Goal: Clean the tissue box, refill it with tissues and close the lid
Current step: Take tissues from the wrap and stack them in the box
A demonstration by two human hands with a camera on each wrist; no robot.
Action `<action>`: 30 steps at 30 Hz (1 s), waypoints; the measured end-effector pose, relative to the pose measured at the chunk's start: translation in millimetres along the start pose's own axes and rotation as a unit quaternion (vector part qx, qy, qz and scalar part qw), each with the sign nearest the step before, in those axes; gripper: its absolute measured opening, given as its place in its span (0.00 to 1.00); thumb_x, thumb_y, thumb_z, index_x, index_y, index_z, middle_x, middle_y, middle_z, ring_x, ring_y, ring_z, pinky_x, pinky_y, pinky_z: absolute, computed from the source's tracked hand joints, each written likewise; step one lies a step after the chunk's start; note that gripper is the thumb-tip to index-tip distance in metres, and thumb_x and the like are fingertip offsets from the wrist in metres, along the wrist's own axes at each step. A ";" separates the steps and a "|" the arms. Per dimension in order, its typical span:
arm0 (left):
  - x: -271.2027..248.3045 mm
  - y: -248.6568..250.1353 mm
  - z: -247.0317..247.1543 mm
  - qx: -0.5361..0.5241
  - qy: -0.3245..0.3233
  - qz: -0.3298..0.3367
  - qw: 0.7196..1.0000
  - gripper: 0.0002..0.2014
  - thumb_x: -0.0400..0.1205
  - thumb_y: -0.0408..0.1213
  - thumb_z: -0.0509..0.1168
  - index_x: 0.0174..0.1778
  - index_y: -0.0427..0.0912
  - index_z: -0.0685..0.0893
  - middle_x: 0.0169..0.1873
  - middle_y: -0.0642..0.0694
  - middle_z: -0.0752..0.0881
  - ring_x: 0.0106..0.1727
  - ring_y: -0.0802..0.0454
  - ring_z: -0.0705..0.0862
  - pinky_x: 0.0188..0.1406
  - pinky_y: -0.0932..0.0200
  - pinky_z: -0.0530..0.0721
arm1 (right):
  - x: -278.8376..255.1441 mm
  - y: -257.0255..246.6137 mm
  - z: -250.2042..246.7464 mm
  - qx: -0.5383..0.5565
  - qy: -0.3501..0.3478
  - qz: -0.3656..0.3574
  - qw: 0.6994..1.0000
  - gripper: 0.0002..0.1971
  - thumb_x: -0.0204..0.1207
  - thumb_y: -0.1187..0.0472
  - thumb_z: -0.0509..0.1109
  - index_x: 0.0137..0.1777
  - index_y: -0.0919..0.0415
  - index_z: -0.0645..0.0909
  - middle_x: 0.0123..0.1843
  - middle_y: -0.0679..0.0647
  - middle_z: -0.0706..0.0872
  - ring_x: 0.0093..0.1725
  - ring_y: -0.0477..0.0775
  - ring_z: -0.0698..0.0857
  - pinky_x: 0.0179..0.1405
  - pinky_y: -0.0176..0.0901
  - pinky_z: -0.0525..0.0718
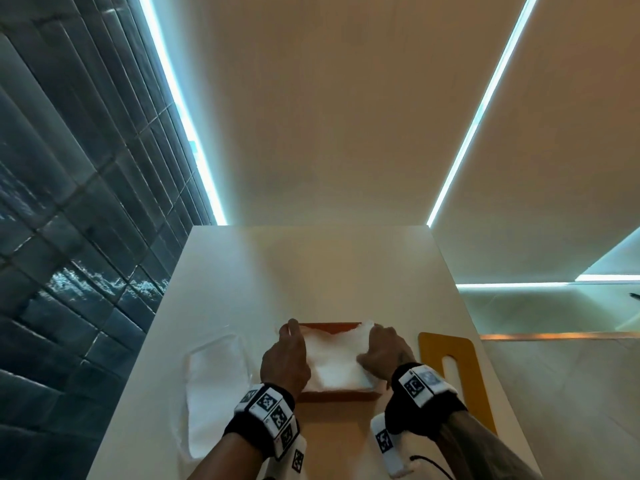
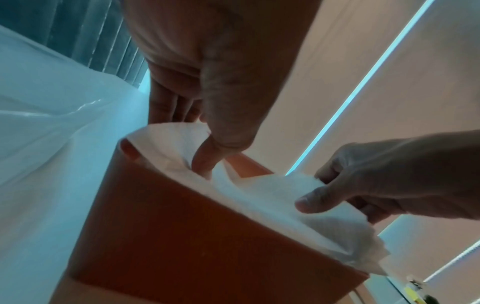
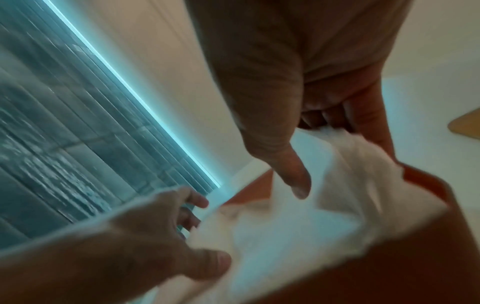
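Note:
An orange-brown tissue box (image 1: 337,396) stands lidless on the white counter (image 1: 242,271). A stack of white tissues (image 1: 334,358) sits in its top and sticks out over the rim. My left hand (image 1: 287,344) grips the stack's left edge, thumb on top (image 2: 207,158), fingers down the side. My right hand (image 1: 382,351) pinches the right edge, thumb over the paper (image 2: 309,203). From the right wrist view, the tissues (image 3: 285,226) bulge above the box wall (image 3: 415,267) between both hands. The yellow-orange slotted lid (image 1: 433,344) lies flat just right of the box.
A clear plastic pack with white tissues (image 1: 214,386) lies left of the box. Dark tiled wall (image 1: 69,237) runs along the counter's left side. A lit mirror or glass panel (image 1: 554,306) borders the right. The counter drops off close behind the lid on the right.

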State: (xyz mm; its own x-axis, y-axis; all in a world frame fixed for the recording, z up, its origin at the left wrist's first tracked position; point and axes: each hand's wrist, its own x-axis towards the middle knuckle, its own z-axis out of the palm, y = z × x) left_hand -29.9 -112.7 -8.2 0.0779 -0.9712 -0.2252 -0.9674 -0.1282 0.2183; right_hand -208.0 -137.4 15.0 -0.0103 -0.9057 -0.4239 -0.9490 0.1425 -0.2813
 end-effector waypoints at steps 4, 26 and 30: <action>-8.4 1.0 -6.3 0.074 0.010 0.058 0.996 0.27 0.71 0.30 0.69 0.66 0.37 0.71 0.63 0.41 0.73 0.60 0.44 0.76 0.48 0.55 0.85 | -12.0 0.3 -4.5 -0.031 0.089 -0.069 0.993 0.18 0.73 0.64 0.67 0.62 0.62 0.72 0.60 0.58 0.79 0.54 0.58 0.82 0.47 0.43 0.83; 2.1 7.9 9.2 0.021 -0.114 0.016 0.993 0.17 0.76 0.24 0.65 0.62 0.34 0.76 0.65 0.36 0.74 0.59 0.37 0.82 0.56 0.49 0.82 | 12.9 -7.6 32.2 0.013 -0.090 0.003 0.996 0.33 0.75 0.71 0.65 0.78 0.67 0.55 0.81 0.68 0.51 0.72 0.69 0.75 0.69 0.47 0.75; 2.1 1.2 3.0 -0.092 -0.108 0.002 0.990 0.15 0.77 0.28 0.63 0.60 0.38 0.80 0.64 0.38 0.79 0.59 0.40 0.83 0.55 0.52 0.81 | 8.8 -15.3 30.1 0.010 -0.091 0.005 0.996 0.28 0.74 0.70 0.65 0.73 0.67 0.63 0.78 0.66 0.56 0.68 0.67 0.79 0.68 0.47 0.78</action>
State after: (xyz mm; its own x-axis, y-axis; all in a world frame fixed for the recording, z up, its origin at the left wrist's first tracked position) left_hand -31.7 -114.3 -11.2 0.0017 -0.9084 -0.4182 -0.9060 -0.1784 0.3838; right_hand -184.1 -135.5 -10.3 0.0392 -0.8166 -0.5759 -0.9426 0.1611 -0.2926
